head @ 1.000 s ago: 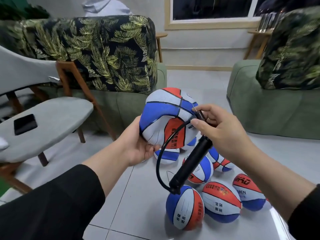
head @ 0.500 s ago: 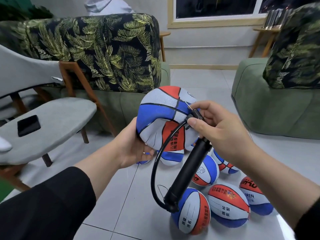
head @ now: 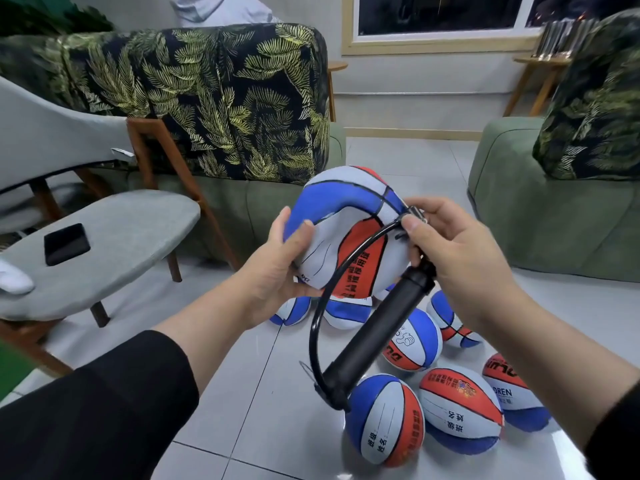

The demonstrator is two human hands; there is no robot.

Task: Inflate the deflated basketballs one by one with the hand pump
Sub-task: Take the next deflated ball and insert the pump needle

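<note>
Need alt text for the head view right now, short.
The left hand holds up a caved-in basketball while the right hand pinches the hose needle at its edge, the black pump dangling below. More basketballs lie on the tiled floor.

A lounge or sitting area, in a home or a waiting room, is suggested. Green upholstered sofas (head: 540, 209) are set on either side of a pale tiled floor (head: 242, 393), with dark cushions printed in leaf patterns (head: 214, 98) laid over their backs. A grey padded chair on wooden legs (head: 104, 244) is placed at the left. A framed window (head: 440, 15) is seen on the far wall, and a small wooden side table (head: 536, 74) is stood beneath it.
</note>
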